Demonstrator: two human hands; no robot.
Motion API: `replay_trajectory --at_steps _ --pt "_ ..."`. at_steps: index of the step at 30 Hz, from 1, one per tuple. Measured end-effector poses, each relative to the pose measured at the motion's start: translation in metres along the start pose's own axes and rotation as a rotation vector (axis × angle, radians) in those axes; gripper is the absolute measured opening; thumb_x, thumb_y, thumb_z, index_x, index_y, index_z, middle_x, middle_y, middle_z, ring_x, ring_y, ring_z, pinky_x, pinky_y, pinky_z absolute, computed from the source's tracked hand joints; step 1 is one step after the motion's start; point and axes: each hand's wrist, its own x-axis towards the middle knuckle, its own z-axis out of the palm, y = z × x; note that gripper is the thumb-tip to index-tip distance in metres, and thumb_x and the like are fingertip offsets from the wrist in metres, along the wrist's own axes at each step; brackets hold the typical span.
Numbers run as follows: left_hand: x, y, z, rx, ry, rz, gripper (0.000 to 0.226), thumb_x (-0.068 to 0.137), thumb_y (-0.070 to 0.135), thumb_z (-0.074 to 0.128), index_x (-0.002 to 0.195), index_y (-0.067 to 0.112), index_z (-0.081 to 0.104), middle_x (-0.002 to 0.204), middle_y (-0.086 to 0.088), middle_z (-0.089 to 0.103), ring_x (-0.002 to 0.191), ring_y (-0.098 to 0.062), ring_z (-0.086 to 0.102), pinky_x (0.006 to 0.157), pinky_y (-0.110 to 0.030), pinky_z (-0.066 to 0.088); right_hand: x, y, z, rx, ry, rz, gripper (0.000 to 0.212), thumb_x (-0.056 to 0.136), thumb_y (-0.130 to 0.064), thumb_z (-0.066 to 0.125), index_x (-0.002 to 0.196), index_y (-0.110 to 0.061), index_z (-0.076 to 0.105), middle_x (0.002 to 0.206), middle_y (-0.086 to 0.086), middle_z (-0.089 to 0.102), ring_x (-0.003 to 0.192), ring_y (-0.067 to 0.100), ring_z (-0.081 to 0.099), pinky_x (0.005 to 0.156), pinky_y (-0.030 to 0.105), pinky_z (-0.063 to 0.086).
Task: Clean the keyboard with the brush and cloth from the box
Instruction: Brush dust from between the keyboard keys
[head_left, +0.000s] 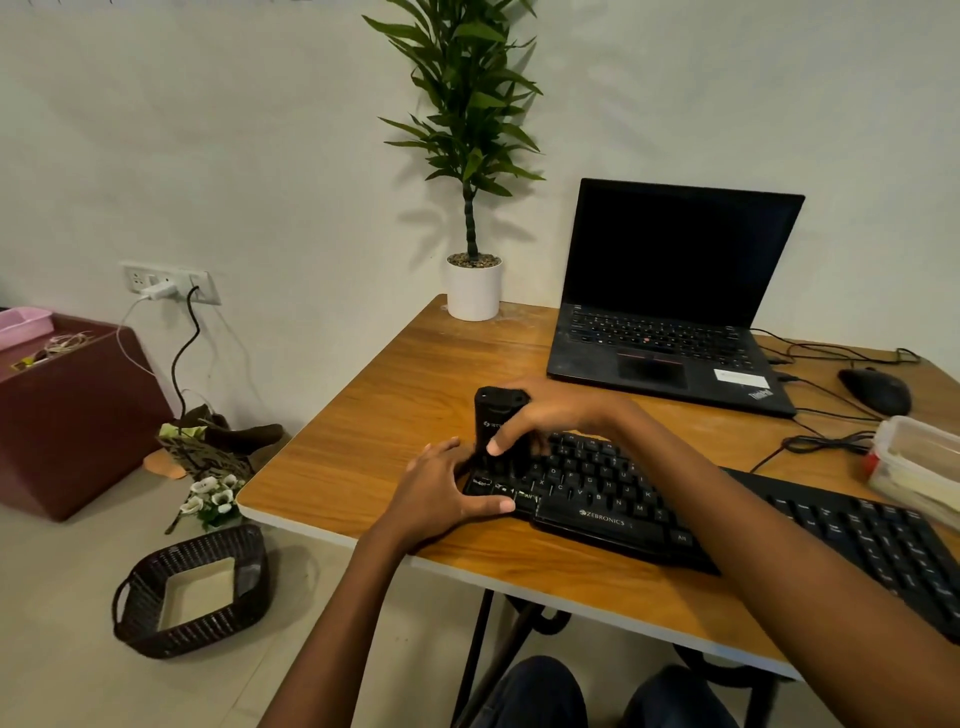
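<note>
The right hand (550, 415) curls round the black brush (500, 415), standing it on the left end of the keyboard (613, 501), probably to sweep the keys, while the left hand (447, 493), fingers spread, braces that same corner, likely against sliding.

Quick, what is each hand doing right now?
Left hand: open, resting on the left end of the keyboard.
Right hand: closed around the black brush, held upright over the keys.
</note>
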Motion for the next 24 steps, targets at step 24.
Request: replay_trajectory --at_steps 24 --pt "0.0017 -0.0025 0.0013 -0.009 0.012 0.007 0.092 0.061 0.067 0.074 0.139 0.028 0.045 0.149 0.0 0.037 0.139 -0.021 0.03 0.113 -0.047 0.027 -0.0063 0.0015 -0.0018 -0.023 0.021 -0.026 0.016 0.08 -0.017 0.071 0.084 -0.02 0.056 0.074 -0.002 0.061 0.057 0.01 0.058 0.05 0.02 0.046"
